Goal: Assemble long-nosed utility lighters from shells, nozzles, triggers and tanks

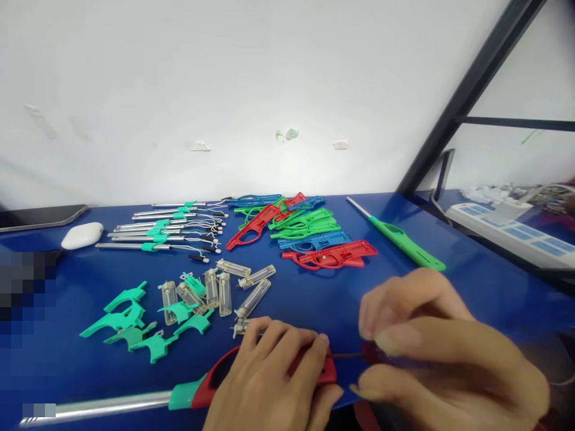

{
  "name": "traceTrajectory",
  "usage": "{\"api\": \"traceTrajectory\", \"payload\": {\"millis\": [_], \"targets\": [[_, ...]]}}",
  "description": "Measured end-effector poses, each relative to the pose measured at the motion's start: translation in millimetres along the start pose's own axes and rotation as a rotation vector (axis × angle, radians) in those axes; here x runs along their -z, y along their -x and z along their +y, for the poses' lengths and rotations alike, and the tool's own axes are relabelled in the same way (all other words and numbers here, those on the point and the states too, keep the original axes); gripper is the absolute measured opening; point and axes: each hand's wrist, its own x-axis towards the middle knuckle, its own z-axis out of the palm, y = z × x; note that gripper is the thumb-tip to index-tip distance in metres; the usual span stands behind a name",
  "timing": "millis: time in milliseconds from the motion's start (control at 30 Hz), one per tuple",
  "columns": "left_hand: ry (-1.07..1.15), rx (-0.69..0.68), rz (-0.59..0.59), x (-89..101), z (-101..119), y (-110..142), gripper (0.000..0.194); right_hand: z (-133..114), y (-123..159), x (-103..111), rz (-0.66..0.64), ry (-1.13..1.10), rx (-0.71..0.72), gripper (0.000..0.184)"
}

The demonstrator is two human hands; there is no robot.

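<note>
My left hand (283,374) lies over a red long-nosed lighter (206,386) at the table's front edge, fingers wrapped round its handle. The lighter's silver tube points left, with a teal collar where it meets the red body. My right hand (431,347), partly blurred, pinches a small screwdriver (369,353). Its thin shaft reaches left to the butt end of the red handle; most of its grip is hidden by my fingers. Just beyond my left hand are several clear fuel tanks (224,294) and several teal triggers (155,346).
Silver lighter tubes with wires (135,246) lie at the back left. Red, green and blue handle shells (309,224) are piled at the back middle. A green lighter (404,242) lies right, near a power strip (516,230). A white earbud case (82,236) sits left.
</note>
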Motion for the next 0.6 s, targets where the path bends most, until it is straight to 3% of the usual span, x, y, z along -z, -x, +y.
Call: {"api": "traceTrajectory", "payload": {"millis": [133,233,300,367,467,600], "targets": [[-0.006,0.003,0.001,-0.8,0.3,1.6,0.021,-1.2,1.9,0.6,-0.072,-0.002,-0.086,0.031],[0.008,0.012,-0.013,-1.3,0.5,2.2,0.021,-5.8,2.5,0.1,0.051,-0.088,-0.109,0.021],[0.014,0.008,-0.029,-1.2,0.5,2.4,0.022,-7.2,3.5,1.3,0.087,0.009,-0.072,0.01],[0.009,0.01,-0.03,-1.0,0.8,2.8,0.023,-6.6,5.5,5.6,-0.002,0.146,-0.062,0.014],[-0.002,0.025,-0.026,-0.5,1.7,3.7,0.024,-4.3,9.0,14.7,-0.179,0.144,-0.081,0.029],[-0.001,-0.004,-0.054,0.9,2.0,3.9,0.032,-3.8,8.9,19.9,-0.133,0.103,-0.028,0.02]]}}
